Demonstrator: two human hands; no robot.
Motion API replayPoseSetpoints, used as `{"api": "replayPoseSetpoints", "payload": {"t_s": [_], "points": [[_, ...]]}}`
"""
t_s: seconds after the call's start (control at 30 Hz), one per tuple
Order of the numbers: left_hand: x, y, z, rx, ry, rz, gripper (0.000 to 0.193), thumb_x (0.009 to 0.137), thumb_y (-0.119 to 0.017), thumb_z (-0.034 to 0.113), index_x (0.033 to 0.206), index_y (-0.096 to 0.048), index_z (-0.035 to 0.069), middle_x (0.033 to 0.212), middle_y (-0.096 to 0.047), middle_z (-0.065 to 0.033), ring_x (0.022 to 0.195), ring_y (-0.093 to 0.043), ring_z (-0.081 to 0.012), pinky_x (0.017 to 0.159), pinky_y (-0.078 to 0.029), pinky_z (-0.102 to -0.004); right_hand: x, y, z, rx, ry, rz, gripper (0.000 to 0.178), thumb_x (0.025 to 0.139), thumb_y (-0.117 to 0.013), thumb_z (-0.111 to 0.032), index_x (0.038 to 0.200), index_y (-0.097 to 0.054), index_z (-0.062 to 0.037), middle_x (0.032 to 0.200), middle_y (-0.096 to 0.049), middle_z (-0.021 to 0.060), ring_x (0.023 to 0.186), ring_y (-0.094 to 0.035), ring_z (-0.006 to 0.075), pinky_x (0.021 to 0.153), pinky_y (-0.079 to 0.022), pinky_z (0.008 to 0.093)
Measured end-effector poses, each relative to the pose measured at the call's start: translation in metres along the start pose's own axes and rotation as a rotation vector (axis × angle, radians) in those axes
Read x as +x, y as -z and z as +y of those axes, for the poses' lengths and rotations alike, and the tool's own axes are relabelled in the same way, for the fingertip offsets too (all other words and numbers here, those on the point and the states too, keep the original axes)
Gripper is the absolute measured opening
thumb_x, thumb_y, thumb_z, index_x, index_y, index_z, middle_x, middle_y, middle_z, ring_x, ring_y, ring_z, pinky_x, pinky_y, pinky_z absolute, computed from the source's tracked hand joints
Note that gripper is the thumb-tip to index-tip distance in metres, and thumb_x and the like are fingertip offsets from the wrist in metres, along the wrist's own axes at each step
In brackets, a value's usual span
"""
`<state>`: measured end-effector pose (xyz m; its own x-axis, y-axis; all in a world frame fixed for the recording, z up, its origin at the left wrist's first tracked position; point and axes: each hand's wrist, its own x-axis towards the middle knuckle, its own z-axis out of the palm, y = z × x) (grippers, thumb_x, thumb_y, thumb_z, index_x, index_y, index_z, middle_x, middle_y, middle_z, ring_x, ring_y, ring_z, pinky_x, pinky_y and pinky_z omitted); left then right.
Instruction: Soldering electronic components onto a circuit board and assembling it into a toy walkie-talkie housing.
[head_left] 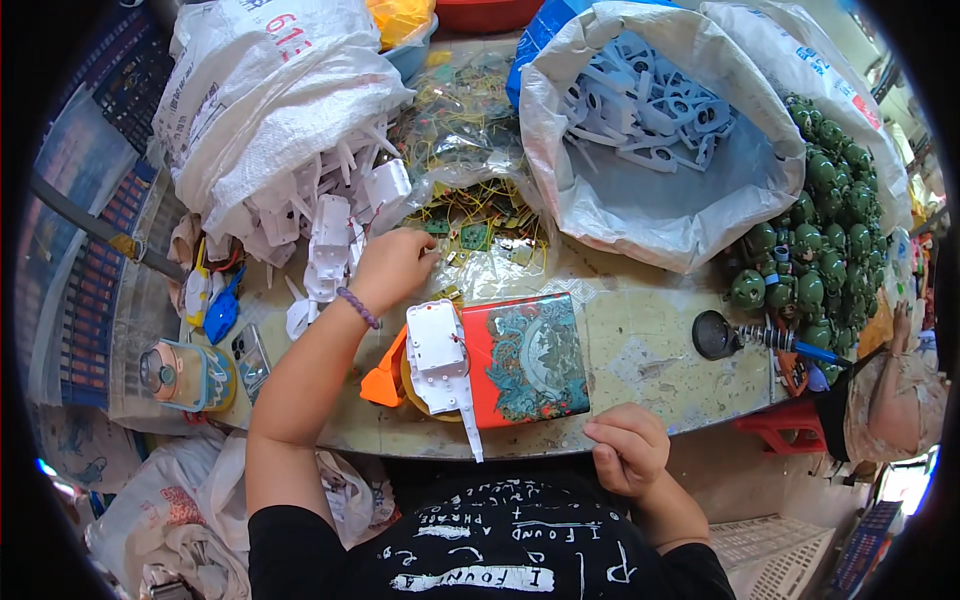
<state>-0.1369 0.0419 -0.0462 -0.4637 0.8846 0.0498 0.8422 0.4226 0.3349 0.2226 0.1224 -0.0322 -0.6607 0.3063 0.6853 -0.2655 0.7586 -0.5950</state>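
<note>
My left hand (398, 262), a beaded band on its wrist, reaches to the near edge of an open clear plastic bag (500, 285) of small green circuit boards (474, 236) with yellow wires. Its fingers are bent together; anything in them is hidden. By the table's front edge, my right hand (632, 447) is curled closed, with nothing visible in it. Between my hands a white plastic toy casing (437, 335) with a long narrow end lies on a round yellowish thing, beside a red box (535, 357) with a dark printed lid. An orange plastic piece (382, 378) sticks out at its left.
A white sack (290, 110) spills white casings (330, 240) at the left. Another open sack (660, 225) holds white parts. Green round parts (825, 230) are piled at the right near a spring-necked tool (715, 335). A drink bottle (185, 375) and a phone (250, 358) are at the left edge.
</note>
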Motion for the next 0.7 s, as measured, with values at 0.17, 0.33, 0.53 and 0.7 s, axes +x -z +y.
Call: {"api": "replayPoseSetpoints", "payload": {"t_s": [0.17, 0.33, 0.53, 0.7], "points": [[0.008, -0.012, -0.002, -0.121, 0.086, 0.005, 0.022, 0.086, -0.066, 0.025, 0.092, -0.074, 0.005, 0.093, -0.070, -0.0162, 0.087, -0.067, -0.0336, 0.077, -0.052, -0.0437, -0.002, 0.000, 0.000, 0.001, -0.021, 0.010, 0.016, 0.081, -0.070, -0.006, 0.097, -0.070, -0.0011, 0.085, -0.068, 0.0111, 0.067, -0.065, 0.0245, 0.057, -0.051, 0.0329], [-0.017, 0.005, -0.003, 0.084, 0.060, 0.142, 0.018, 0.087, -0.063, 0.020, 0.093, -0.072, 0.005, 0.094, -0.069, -0.0133, 0.085, -0.067, -0.0337, 0.076, -0.053, -0.0432, -0.002, 0.002, 0.002, -0.002, -0.017, 0.010, 0.016, 0.081, -0.070, -0.006, 0.096, -0.070, -0.0011, 0.085, -0.068, 0.0108, 0.066, -0.065, 0.0245, 0.057, -0.051, 0.0329], [-0.062, 0.066, 0.012, 0.030, 0.006, 0.495, 0.009, 0.091, -0.061, 0.009, 0.095, -0.066, 0.002, 0.094, -0.066, -0.0140, 0.081, -0.067, -0.0316, 0.069, -0.055, -0.0373, 0.002, 0.002, 0.004, -0.004, -0.017, 0.027, 0.017, 0.080, -0.070, -0.005, 0.096, -0.070, -0.0009, 0.084, -0.068, 0.0103, 0.066, -0.065, 0.0244, 0.057, -0.051, 0.0332], [-0.086, 0.082, 0.062, -0.172, -0.202, 0.634, 0.012, 0.085, -0.067, -0.002, 0.096, -0.063, 0.001, 0.096, -0.066, -0.0140, 0.081, -0.066, -0.0304, 0.066, -0.056, -0.0353, 0.026, 0.000, -0.001, -0.014, -0.017, -0.007, 0.018, 0.079, -0.075, -0.007, 0.096, -0.070, -0.0025, 0.083, -0.068, 0.0099, 0.069, -0.067, 0.0256, 0.060, -0.053, 0.0335]]}}
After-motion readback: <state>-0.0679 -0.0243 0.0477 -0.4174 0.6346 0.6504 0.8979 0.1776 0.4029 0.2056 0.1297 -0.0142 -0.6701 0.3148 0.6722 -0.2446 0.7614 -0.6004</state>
